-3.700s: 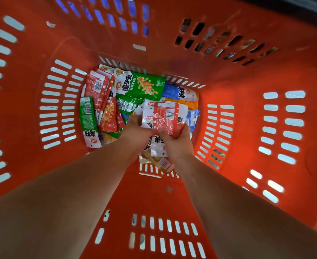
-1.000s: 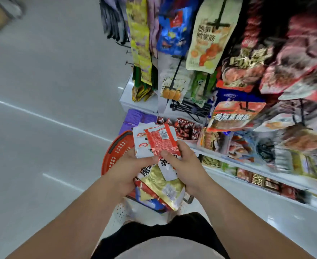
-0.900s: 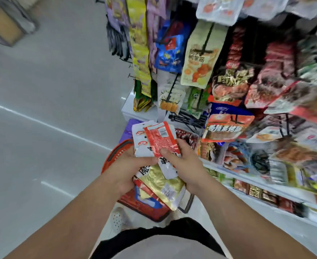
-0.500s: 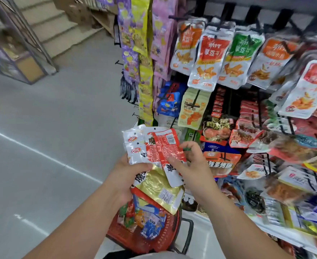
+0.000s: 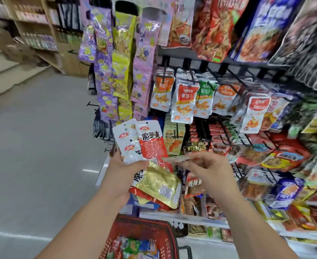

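At frame centre, the left hand (image 5: 125,170) is gripping a fan of snack packets (image 5: 144,144), while the right hand (image 5: 209,170) is pinching one packet (image 5: 176,158) edge-on.

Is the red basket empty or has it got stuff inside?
Not empty: colourful snack packets are piled inside the red basket.
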`<state>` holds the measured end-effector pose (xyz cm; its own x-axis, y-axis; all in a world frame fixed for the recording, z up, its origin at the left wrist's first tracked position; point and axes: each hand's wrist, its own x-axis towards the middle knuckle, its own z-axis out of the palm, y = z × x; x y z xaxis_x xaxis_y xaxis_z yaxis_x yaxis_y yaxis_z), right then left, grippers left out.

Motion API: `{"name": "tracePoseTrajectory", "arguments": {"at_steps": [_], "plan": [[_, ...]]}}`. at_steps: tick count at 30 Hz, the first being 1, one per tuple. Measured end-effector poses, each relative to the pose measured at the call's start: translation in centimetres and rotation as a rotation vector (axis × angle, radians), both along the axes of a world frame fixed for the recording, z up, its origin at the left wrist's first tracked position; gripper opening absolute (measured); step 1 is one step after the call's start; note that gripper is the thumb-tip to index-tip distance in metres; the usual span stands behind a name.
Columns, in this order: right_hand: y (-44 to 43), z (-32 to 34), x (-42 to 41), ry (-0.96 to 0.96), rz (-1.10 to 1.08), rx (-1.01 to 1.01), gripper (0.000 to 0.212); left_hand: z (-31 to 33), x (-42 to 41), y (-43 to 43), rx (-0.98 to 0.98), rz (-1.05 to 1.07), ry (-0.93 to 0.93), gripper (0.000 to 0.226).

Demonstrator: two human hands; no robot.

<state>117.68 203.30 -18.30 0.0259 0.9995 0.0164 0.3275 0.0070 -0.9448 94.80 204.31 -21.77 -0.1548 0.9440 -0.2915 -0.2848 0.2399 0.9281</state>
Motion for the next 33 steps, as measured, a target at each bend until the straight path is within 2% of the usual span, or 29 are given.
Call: {"name": "tracePoseTrajectory", "arguments": {"at_steps": [1, 4, 7, 8, 10, 13, 16, 19, 24, 25, 28, 30, 33], "plan": [[-0.1, 0.6, 0.0, -0.008, -0.042, 0.037, 0.016, 0.7, 0.1, 0.2, 0.020, -0.021, -0.005, 0.050], [-0.5, 3.5, 0.6, -0.017, -0.137, 0.108, 0.037, 3.3, 0.5, 0.7, 0.072, -0.061, -0.029, 0.051], [-0.5, 6.9, 1.6, -0.086, -0.196, 0.202, 0.027, 6.5, 0.6, 0.4, 0.150, -0.089, -0.063, 0.051], [-0.4, 8.1, 1.9, -0.095, -0.203, 0.227, 0.031, 7.7, 0.6, 0.3, 0.176, -0.093, -0.076, 0.057], [0.3, 10.0, 2.7, -0.035, -0.165, 0.255, 0.034, 10.1, 1.0, 0.2, 0.231, -0.078, -0.108, 0.070], [1.9, 13.2, 4.2, 0.114, -0.087, 0.292, 0.008, 14.5, 2.0, 0.6, 0.313, -0.025, -0.162, 0.064], [3.4, 17.3, 5.4, 0.175, -0.044, 0.356, 0.024, 18.9, 3.0, 1.3, 0.423, 0.037, -0.155, 0.055], [4.8, 21.5, 7.2, 0.195, -0.023, 0.432, 0.024, 22.7, 4.7, 2.1, 0.519, 0.052, -0.144, 0.076], [8.4, 28.2, 10.9, 0.175, -0.101, 0.633, 0.008, 28.1, 8.6, 4.7, 0.684, 0.060, -0.106, 0.052], [9.4, 29.7, 11.6, 0.162, -0.134, 0.674, 0.013, 29.2, 9.5, 5.3, 0.719, 0.058, -0.088, 0.044], [13.1, 34.2, 14.6, 0.162, -0.211, 0.755, 0.054, 32.6, 11.8, 6.9, 0.822, 0.082, -0.045, 0.030], [15.0, 37.2, 16.1, 0.161, -0.246, 0.810, 0.051, 34.4, 13.0, 8.2, 0.871, 0.055, -0.038, 0.032], [16.5, 40.2, 17.6, 0.158, -0.382, 0.834, 0.039, 36.1, 14.7, 10.6, 0.891, 0.008, -0.002, 0.049]]}}
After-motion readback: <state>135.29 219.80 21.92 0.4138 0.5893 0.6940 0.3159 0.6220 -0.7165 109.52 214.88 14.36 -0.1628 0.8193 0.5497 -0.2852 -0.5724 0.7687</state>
